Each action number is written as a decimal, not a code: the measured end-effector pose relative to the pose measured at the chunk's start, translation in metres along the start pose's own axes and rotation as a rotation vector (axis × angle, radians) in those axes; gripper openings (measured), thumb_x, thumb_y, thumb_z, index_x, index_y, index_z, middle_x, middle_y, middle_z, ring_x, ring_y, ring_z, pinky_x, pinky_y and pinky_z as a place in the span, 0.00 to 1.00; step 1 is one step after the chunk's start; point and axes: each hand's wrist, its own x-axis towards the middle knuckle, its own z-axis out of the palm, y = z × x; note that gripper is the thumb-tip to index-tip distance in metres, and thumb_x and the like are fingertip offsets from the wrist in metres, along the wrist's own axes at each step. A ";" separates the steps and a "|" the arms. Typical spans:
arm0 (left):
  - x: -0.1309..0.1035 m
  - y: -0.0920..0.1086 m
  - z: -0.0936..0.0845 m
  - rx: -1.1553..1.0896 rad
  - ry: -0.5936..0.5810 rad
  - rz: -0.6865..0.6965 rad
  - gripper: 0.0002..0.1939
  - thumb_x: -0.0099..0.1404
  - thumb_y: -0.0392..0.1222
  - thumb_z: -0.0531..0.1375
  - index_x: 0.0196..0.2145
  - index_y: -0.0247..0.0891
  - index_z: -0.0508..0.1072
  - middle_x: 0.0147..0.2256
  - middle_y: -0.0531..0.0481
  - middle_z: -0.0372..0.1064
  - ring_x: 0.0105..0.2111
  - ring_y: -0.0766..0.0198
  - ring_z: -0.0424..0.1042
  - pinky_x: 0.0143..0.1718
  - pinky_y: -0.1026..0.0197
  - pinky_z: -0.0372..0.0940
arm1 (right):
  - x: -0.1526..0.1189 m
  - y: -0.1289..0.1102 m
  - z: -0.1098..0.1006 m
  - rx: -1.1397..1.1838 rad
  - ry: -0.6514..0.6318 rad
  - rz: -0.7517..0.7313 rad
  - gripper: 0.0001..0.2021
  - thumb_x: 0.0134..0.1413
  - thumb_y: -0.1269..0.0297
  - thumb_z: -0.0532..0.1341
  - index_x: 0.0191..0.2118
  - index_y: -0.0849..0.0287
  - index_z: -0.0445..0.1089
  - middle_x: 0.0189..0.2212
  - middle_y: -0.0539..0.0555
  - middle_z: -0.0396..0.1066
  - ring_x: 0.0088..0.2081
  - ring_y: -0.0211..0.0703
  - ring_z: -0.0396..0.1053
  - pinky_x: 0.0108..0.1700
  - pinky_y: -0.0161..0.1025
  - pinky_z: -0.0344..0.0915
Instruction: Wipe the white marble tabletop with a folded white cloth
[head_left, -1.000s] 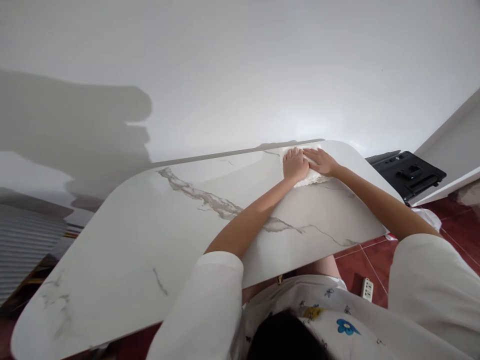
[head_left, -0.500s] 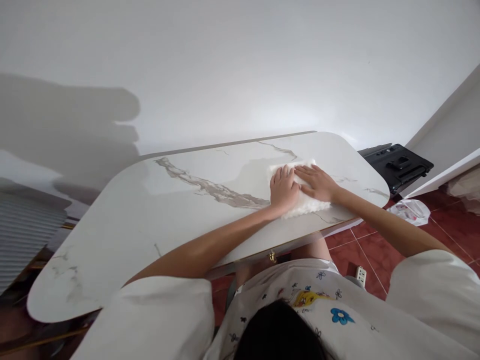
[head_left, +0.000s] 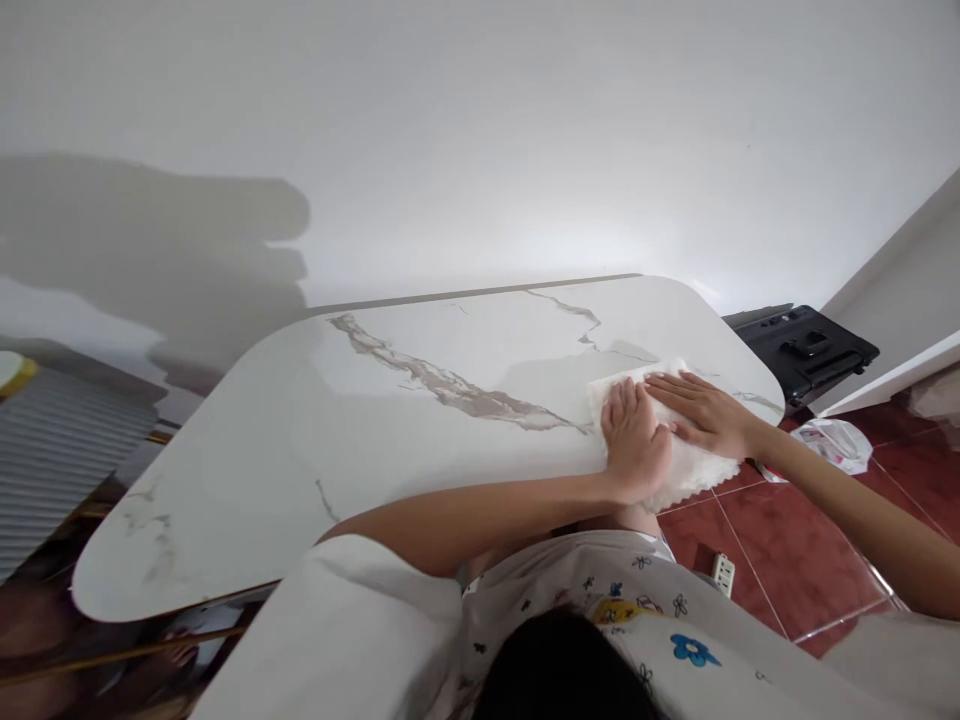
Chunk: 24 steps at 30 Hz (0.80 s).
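Note:
A white cloth [head_left: 691,468] with a scalloped edge lies flat at the right part of the marble-patterned white table [head_left: 450,465]. Its near corner hangs past the table's front edge. My left hand [head_left: 634,440] presses down on the cloth's left part, fingers pointing away from me. Beside it, my right hand [head_left: 703,414] rests flat over the right part, its fingers stretched toward the left. The two hands nearly meet, with the left thumb close under the right palm. Neither hand is wrapped round the cloth.
A pale wall [head_left: 480,140] runs along the table's back edge. To the right are a black case [head_left: 814,350] and a white plastic bag [head_left: 836,445] on the red tiled floor [head_left: 757,545]. A power strip [head_left: 723,574] lies below. A ribbed grey object [head_left: 75,450] stands left.
Both hands have slid the cloth rightward and toward me, so its near corner now passes the table's front edge. The view has shifted slightly.

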 end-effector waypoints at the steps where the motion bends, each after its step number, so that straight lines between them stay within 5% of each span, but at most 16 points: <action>1: 0.005 0.003 0.003 -0.003 -0.008 0.048 0.33 0.61 0.38 0.48 0.64 0.35 0.48 0.66 0.46 0.39 0.65 0.57 0.34 0.65 0.52 0.39 | -0.004 0.007 -0.002 -0.014 -0.004 0.023 0.29 0.64 0.50 0.43 0.67 0.49 0.37 0.65 0.49 0.43 0.65 0.48 0.42 0.64 0.57 0.42; 8: 0.058 0.009 0.006 0.061 -0.011 0.190 0.29 0.63 0.37 0.44 0.62 0.31 0.52 0.65 0.44 0.44 0.65 0.57 0.39 0.65 0.52 0.37 | 0.010 0.041 0.001 -0.188 0.069 0.204 0.28 0.62 0.55 0.44 0.66 0.56 0.47 0.62 0.55 0.51 0.62 0.52 0.50 0.61 0.56 0.50; 11: 0.085 0.002 0.004 0.116 0.031 0.203 0.28 0.64 0.36 0.42 0.61 0.29 0.53 0.64 0.43 0.45 0.65 0.57 0.41 0.64 0.52 0.38 | 0.039 0.059 0.007 -0.159 0.071 0.247 0.28 0.61 0.59 0.43 0.64 0.63 0.50 0.62 0.58 0.53 0.62 0.52 0.50 0.61 0.54 0.52; 24: 0.217 -0.056 -0.036 0.298 0.268 0.201 0.23 0.65 0.35 0.44 0.56 0.30 0.61 0.58 0.42 0.58 0.60 0.55 0.52 0.60 0.54 0.46 | 0.191 0.139 0.015 -0.158 0.158 0.211 0.26 0.62 0.62 0.41 0.62 0.64 0.55 0.62 0.57 0.55 0.62 0.50 0.51 0.62 0.51 0.49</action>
